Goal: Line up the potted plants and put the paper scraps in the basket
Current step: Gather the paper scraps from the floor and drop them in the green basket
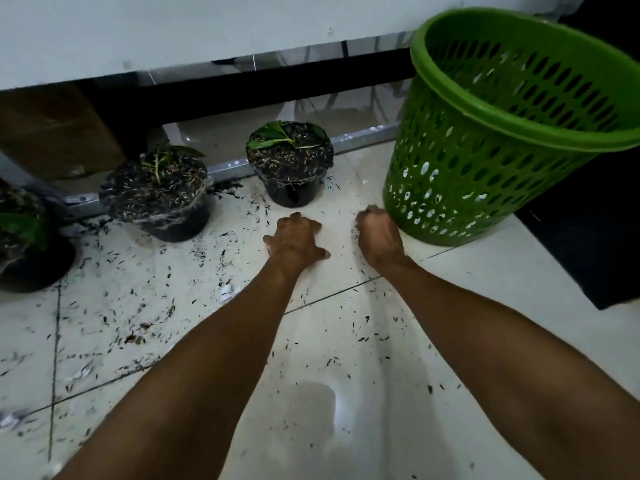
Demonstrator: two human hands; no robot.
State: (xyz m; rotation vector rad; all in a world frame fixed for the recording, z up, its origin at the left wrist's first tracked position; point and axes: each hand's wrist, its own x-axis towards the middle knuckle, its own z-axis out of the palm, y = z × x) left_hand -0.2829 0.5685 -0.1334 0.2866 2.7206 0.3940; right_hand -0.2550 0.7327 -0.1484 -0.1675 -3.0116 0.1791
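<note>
Both arms reach forward and down to the tiled floor (346,341). The left hand (294,237) lies spread, fingers apart and flat on the tile, holding nothing. The right hand (379,233) is curled into a fist just beside the foot of the green basket (485,161); it may be closed on a scrap, but what it encloses, if anything, cannot be told from this angle.

Three potted plants stand along the wall's metal rail: the right pot (291,168) just beyond the hands, the middle pot (157,195) to its left, and the left pot (27,244) half cut off by the frame's edge and sitting nearer the camera, so the row looks uneven. Paper scraps remain on the floor, one (227,293) near the left forearm, others (81,372) lower left, among loose soil.

The main risk is the basket: it appears tilted, and a knock from the right fist or forearm could tip it over. Sweeping for scraps could also gather soil and smear it across the tile. The wet-looking patch (308,407) between the arms might make a scrap stick or tear.

Room is open towards the camera and left; the rail blocks the far side, and the basket and a dark object (588,237) close off the right.
</note>
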